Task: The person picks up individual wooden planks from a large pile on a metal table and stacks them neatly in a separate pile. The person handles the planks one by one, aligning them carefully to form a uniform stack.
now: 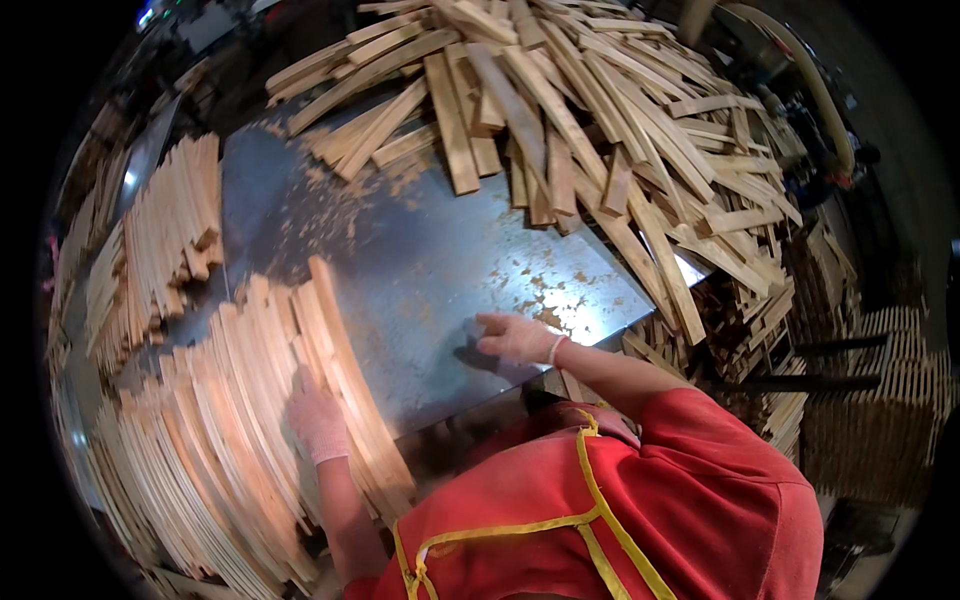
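My left hand (pixel 318 417), in a thin pale glove, lies on the row of wooden strips (pixel 240 370) at the left, its fingers stretched along their upper edges. The strips stand side by side in a long, tightly packed row. One strip at the row's right end (pixel 345 365) reaches a little farther out than the others. Over the metal tabletop (pixel 420 290) hangs my right hand (pixel 517 338), gloved too, with its fingers apart and nothing in them. A shadow falls beside it on the metal.
A large jumbled heap of wooden strips (pixel 590 120) covers the table's far and right side. Wood chips (pixel 340 205) are scattered on the metal. Another row of strips (pixel 165 235) stands at the far left. Stacked slats (pixel 875 420) stand at the right, near dark bars (pixel 820 383).
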